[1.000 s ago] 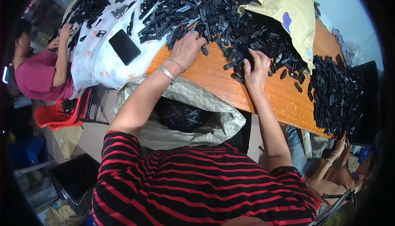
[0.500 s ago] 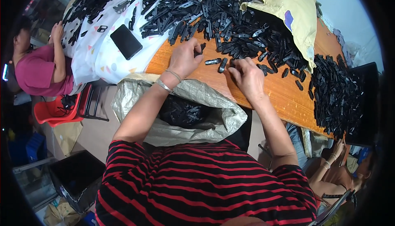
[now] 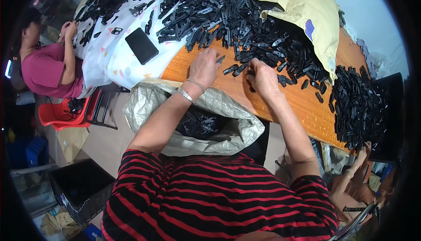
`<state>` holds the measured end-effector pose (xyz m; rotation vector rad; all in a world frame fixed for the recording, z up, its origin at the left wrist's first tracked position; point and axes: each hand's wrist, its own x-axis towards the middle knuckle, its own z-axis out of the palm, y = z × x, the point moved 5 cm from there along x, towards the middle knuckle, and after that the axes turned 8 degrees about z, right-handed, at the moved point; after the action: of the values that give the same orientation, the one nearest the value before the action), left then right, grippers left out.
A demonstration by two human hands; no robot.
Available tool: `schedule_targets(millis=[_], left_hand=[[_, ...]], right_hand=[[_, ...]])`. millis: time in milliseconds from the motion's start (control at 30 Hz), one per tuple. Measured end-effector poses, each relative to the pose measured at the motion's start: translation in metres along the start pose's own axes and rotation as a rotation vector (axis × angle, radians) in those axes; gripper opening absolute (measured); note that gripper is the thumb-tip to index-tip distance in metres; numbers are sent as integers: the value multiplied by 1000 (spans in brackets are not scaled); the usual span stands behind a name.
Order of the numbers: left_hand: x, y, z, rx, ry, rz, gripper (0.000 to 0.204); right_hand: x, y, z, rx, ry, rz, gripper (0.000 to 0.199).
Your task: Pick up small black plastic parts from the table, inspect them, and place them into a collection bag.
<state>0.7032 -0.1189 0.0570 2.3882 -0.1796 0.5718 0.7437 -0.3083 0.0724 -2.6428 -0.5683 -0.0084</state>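
Observation:
My left hand (image 3: 204, 69) is closed over the orange-brown wooden table, pinching a small black plastic part (image 3: 221, 59) that pokes out past its fingertips. To its right, my right hand (image 3: 265, 78) has its fingers curled round another dark part, mostly hidden under them. Two loose black plastic clips (image 3: 230, 69) lie side by side on the wood between my hands. Just beyond spreads a big heap of similar black clips (image 3: 228, 17). Below my forearms, against the table edge, gapes a silvery woven sack (image 3: 147, 105) with black parts inside.
A black tablet (image 3: 141, 46) lies on a white patterned sheet (image 3: 120, 61) at left. Yellowish paper sacking (image 3: 302, 4) covers the back right. Another heap of black parts (image 3: 357, 109) lies far right. People sit at both sides. A red chair (image 3: 66, 113) and black crate (image 3: 81, 188) stand lower left.
My left hand has shifted slightly right and down with its part. My right hand has moved a little left, its fingers curling further down. The view has shifted slightly.

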Motion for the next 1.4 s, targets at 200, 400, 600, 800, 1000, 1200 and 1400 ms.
schedule_targets(millis=[200,400,600,800,1000,1200,1400], left_hand=[[8,1,0,168,-143,-3,19],[1,-1,-9,-519,-53,-329,27],[-12,33,-26,-1115,57,-350,28],[-22,32,-34,-1025,18,-288,26],[-22,38,-37,-1008,76,-208,27],[-25,39,-38,-958,71,-208,30],[-33,58,-40,-914,220,-110,29]], right_hand=[[-2,6,-12,472,-166,224,26],[-13,-19,-9,1466,7,281,15],[-23,-48,-2,983,131,96,17],[-25,-58,-13,862,179,-51,17],[-28,-70,-22,759,169,-86,18],[-26,-66,-17,708,156,-103,18],[-33,-77,-21,464,324,-237,21]])
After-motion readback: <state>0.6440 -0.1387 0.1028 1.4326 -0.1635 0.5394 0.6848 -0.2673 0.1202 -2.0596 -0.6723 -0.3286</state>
